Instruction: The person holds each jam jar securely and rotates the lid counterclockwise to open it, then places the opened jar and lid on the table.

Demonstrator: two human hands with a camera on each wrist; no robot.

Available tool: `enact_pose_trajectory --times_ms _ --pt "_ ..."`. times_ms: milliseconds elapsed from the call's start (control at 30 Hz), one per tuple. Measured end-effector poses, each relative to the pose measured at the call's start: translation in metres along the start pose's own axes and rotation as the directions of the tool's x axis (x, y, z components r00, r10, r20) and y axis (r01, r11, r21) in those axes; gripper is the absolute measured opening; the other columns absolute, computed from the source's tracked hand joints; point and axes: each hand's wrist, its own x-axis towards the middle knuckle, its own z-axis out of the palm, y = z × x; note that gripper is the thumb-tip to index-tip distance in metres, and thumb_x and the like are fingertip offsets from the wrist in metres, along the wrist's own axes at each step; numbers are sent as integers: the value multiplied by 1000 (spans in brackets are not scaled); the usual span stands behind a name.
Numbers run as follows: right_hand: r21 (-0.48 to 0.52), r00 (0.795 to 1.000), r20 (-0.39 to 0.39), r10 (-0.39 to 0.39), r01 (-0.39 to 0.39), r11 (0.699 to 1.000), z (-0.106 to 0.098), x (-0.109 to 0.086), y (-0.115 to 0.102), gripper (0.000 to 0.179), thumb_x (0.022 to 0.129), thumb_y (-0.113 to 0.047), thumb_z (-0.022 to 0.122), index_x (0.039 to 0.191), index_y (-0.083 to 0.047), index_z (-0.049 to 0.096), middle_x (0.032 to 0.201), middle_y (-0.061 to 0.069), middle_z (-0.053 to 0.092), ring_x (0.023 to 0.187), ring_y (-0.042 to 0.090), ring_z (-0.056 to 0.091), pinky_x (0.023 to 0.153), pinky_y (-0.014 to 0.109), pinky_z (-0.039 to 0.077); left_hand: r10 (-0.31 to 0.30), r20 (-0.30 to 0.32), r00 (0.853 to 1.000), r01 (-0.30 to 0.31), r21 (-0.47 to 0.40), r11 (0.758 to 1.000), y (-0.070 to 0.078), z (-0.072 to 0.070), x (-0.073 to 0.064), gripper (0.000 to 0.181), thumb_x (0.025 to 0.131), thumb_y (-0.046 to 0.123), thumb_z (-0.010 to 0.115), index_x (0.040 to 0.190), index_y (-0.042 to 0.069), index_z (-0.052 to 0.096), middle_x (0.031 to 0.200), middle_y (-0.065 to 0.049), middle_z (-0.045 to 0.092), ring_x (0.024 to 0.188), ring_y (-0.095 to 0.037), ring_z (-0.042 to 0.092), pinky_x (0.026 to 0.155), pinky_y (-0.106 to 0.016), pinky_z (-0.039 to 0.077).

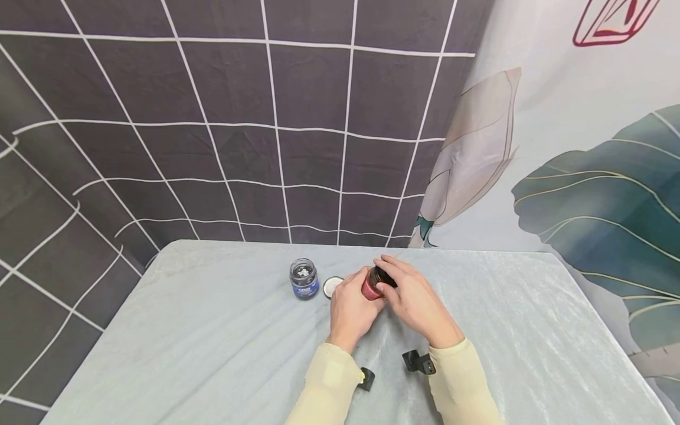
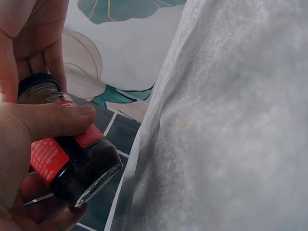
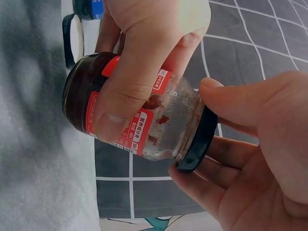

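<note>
A glass jar (image 3: 166, 122) with a red label and dark red contents is held up between both hands over the table. My left hand (image 1: 353, 310) grips its body, the thumb lying across the label in the left wrist view. On the jar's mouth sits a black lid (image 3: 202, 142). My right hand (image 1: 419, 304) holds this lid by its edge, with thumb and fingers on opposite sides. The jar is tilted, and reddish bits cling to the clear glass near its neck. Part of the label is hidden under the left hand.
A lidless glass jar (image 1: 304, 283) with a blue label stands to the left, something white showing inside. Between it and my left hand lies a loose lid (image 1: 332, 285), white inside facing up. Pale cloth covers the table (image 1: 212, 330); a dark gridded curtain (image 1: 239, 153) hangs behind.
</note>
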Motion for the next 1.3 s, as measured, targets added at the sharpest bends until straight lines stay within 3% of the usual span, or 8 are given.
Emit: enact_pose_trajectory --times_ms 1300 --pt "0 999 19 -40 40 999 1 1 -2 44 93 1 65 135 6 57 141 23 54 133 37 50 109 51 40 8 -3 1000 -8 3 1000 -1 -2 1 57 72 31 88 124 13 70 114 -1 74 104 -19 70 86 -37 54"
